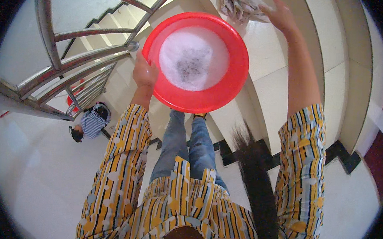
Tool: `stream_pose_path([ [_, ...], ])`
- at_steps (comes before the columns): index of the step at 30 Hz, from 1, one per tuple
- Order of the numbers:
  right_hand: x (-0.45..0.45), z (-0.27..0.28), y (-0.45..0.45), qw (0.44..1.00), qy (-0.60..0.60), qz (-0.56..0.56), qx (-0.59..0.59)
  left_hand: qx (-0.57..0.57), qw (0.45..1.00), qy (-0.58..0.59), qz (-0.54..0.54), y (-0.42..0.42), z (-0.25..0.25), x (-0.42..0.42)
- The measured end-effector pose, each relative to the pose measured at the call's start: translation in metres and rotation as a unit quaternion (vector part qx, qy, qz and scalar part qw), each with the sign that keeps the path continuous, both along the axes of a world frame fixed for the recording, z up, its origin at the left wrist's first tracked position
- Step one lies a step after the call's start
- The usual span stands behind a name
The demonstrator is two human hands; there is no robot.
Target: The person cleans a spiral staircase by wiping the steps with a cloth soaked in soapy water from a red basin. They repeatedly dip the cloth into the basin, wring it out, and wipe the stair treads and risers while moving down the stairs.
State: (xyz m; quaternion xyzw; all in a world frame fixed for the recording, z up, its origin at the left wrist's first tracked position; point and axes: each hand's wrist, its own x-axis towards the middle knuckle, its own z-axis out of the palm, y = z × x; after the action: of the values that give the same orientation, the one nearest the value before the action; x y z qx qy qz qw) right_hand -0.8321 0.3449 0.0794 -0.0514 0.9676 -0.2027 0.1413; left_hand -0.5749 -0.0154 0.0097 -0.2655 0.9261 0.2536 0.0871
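A red plastic basin [229, 64] of foamy water, greyish in the middle, is in front of me over the stairs. My left hand [146, 70] grips its left rim, the thumb on the inner side. Beyond the basin's right side a crumpled wet cloth [239, 5], pale with dark marks, lies on a beige step. My right hand [280, 15] is beside this cloth, its fingers spread and their tips at the cloth's edge; nothing is held in it.
Beige tiled steps [269, 81] curve around on the right. A metal stair railing [93, 52] runs along the left, with more stairs beyond it. Below on the left a person in a striped top [94, 121] is near a red object [72, 100] behind the bars.
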Motion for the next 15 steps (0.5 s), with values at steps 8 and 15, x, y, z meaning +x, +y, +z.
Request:
stream_pose_path([
  [8,-0.025,-0.125,-0.004,0.949,0.176,0.203,0.163,-0.053,0.990,0.128,-0.026,0.025,0.023,0.009],
  [15,0.052,-0.111,-0.030,0.963,0.118,0.046,0.236,-0.049,0.997,0.061,-0.009,0.012,0.010,0.001],
])
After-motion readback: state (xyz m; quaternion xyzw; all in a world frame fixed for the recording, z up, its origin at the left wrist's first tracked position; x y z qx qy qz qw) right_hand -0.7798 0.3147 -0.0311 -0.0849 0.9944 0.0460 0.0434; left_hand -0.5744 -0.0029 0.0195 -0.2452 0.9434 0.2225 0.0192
